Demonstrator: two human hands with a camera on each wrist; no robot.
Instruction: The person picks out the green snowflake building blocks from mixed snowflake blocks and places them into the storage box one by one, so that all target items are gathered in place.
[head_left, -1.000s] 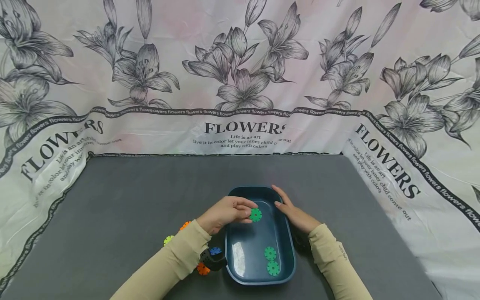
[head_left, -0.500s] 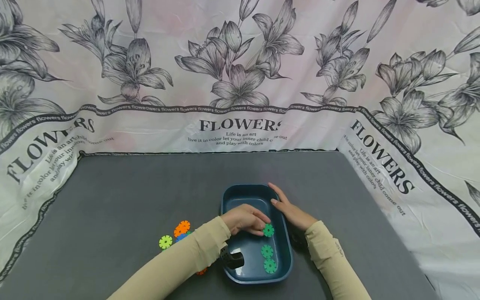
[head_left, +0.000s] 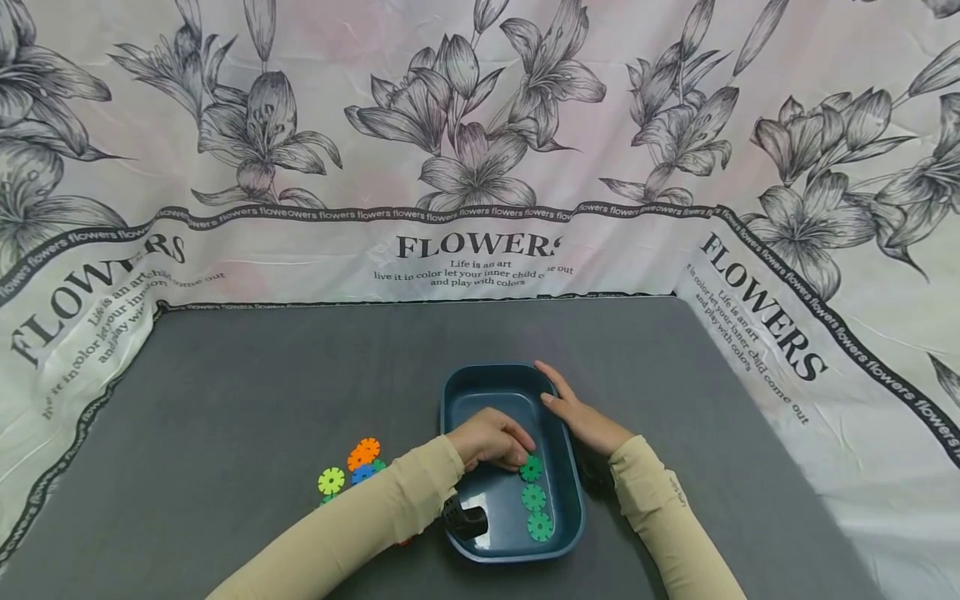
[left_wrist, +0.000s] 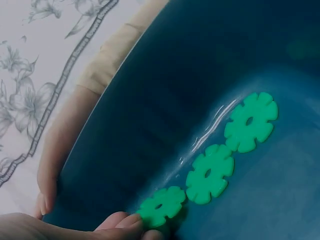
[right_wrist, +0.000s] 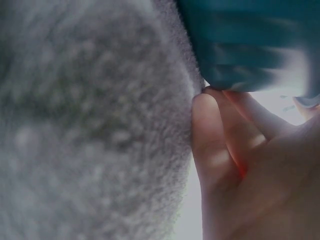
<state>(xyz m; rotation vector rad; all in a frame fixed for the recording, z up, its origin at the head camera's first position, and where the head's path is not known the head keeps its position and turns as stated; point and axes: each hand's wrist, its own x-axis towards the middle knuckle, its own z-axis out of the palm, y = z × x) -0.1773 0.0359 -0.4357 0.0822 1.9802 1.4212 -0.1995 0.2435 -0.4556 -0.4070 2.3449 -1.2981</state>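
A blue plastic tray [head_left: 504, 493] stands on the grey tabletop. Inside it, my left hand [head_left: 489, 437] pinches a green notched disc [left_wrist: 161, 206] by its edge, low over the tray floor. Two more green notched discs, a middle one [left_wrist: 210, 174] and a nearer one [left_wrist: 251, 122], lie flat in line with it along the tray's right wall. At the tray's far right corner my right hand [head_left: 588, 423] holds the side, thumb at the rim and fingers against the outer wall [right_wrist: 250, 45].
Left of the tray lie loose notched discs: orange [head_left: 364, 454], yellow-green [head_left: 331, 481] and blue [head_left: 363, 474], with some green beside them. My left sleeve [head_left: 360, 512] partly covers this group. A flower-printed cloth [head_left: 480, 167] hangs behind and along both sides of the table.
My left hand has moved right and down into the tray, bringing the green disc into line with the other two. The right hand stays at the tray's side.
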